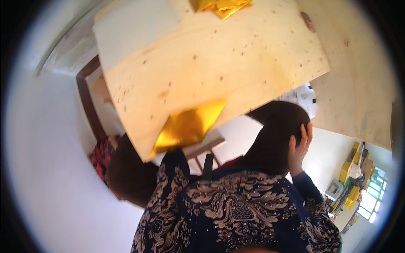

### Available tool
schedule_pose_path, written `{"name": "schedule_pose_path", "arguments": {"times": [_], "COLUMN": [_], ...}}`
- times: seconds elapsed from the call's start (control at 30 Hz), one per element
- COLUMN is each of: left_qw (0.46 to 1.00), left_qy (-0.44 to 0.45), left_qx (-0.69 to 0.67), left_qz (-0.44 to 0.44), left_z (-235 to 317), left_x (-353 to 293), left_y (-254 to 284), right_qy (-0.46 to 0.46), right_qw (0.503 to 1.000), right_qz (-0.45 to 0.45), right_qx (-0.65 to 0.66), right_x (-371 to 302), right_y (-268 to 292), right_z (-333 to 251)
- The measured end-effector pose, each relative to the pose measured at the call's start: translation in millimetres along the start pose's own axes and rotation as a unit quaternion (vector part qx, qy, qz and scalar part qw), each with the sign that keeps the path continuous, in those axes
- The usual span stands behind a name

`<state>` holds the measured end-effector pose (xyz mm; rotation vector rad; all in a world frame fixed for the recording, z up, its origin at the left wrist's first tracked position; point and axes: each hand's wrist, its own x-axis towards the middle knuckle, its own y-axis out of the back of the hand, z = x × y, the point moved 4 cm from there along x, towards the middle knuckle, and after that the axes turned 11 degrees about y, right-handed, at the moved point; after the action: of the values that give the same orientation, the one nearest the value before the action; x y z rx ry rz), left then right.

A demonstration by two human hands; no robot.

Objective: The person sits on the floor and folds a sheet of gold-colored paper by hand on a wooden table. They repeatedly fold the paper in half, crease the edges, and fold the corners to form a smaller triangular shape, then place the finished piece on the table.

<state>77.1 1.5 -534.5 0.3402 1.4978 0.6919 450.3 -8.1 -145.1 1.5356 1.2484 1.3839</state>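
A shiny gold foil piece, slanted and four-cornered, sits at the table's near left corner. My left sleeve reaches up to its lower edge. The left hand itself is hidden there, so whether it grips the foil does not show. My right hand lies on my dark-clothed knee, fingers spread apart and holding nothing. At the far edge of the table is a small pile of gold foil pieces.
The pale wooden table has dark specks and a whitish area at its far left. A small red object lies near its far right. Below is a wooden stool. Yellow items are stacked by a window at right.
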Motion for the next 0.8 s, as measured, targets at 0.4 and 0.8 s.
{"name": "schedule_pose_path", "arguments": {"times": [0.4,0.8], "left_qw": [0.995,0.990], "left_qy": [-0.020,-0.061], "left_qx": [0.028,0.075], "left_qz": [-0.094,-0.106], "left_z": [0,-4], "left_x": [39,54], "left_y": [-48,-57], "right_qy": [-0.025,-0.050], "right_qw": [0.997,0.997], "right_qz": [-0.062,-0.047], "right_qx": [-0.041,-0.033], "right_x": [12,-5], "right_y": [-1,8], "right_z": [-6,-12]}}
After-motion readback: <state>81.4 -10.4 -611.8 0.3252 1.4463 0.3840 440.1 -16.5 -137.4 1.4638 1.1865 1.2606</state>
